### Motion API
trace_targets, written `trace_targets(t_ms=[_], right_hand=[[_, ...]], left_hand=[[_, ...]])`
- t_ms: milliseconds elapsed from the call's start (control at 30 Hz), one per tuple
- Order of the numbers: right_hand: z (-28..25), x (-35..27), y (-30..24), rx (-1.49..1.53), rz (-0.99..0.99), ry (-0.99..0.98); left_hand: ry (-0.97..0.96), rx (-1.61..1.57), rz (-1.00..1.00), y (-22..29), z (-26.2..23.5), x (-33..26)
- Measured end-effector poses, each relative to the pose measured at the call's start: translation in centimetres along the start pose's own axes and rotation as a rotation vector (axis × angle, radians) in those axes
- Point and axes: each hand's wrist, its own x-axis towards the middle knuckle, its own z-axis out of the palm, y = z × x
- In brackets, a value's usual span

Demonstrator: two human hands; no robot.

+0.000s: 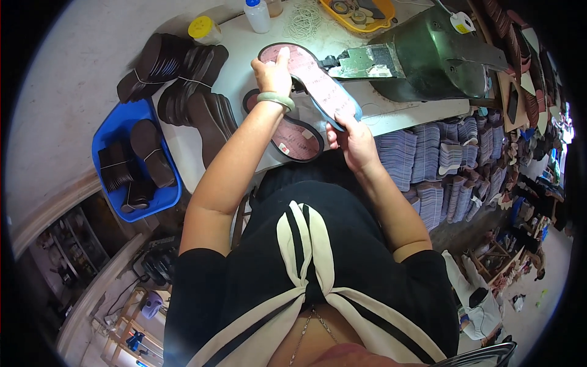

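Note:
My left hand (pixel 273 74) grips the upper end of a shoe insole (pixel 322 83), thumb on its pinkish, patterned face. Dark binding runs around that end, while a light blue edge shows near the lower end. There my right hand (pixel 356 144) pinches the insole between thumb and fingers. The insole lies beside the narrow arm of a green sewing machine (pixel 422 55); whether it touches the needle area I cannot tell. A second pinkish insole (pixel 298 140) with dark binding rests below, at the table's near edge, partly hidden by my left forearm.
Bundles of dark brown insoles (pixel 208 119) cover the left of the white table (pixel 385 116). A blue basket (pixel 177 192) with more bundles stands further left. Behind are a yellow-lidded jar (pixel 205 29), bottle (pixel 257 17) and yellow tray (pixel 351 23). Stacked grey-blue insoles (pixel 428 156) sit at right.

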Motion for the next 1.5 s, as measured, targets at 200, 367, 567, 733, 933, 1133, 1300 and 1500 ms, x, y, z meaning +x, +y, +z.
trace_targets(t_ms=[200,367,567,733,933,1133,1300,1500], right_hand=[[1.7,2.5,0.1,-0.021,-0.006,-0.075],[2.7,5.1,0.9,0.059,-0.005,-0.109],[3.6,7.1,0.6,-0.040,-0.024,-0.149],[2.9,7.7,0.3,-0.126,-0.072,-0.145],[1.3,7.7,-1.0,-0.316,-0.111,-0.172],[-0.2,7.4,-2.4,-0.386,-0.096,-0.209],[-0.5,6.4,-0.4,-0.337,-0.165,-0.199],[2.3,-0.8,1.8,-0.215,-0.078,-0.341]], left_hand=[[-0.018,0.469,0.779,-0.8,-1.0,4.2],[-0.754,0.798,1.291,4.8,-2.1,6.0],[-1.060,0.977,1.374,7.9,-1.3,7.5],[-1.126,1.116,1.190,8.6,-2.0,6.8],[-1.177,0.922,0.909,7.1,-3.7,5.6],[-1.146,0.883,0.730,6.2,-4.8,3.2],[-1.013,0.723,0.578,5.0,-4.8,1.2],[-0.944,0.467,0.428,1.0,-3.6,1.3]])
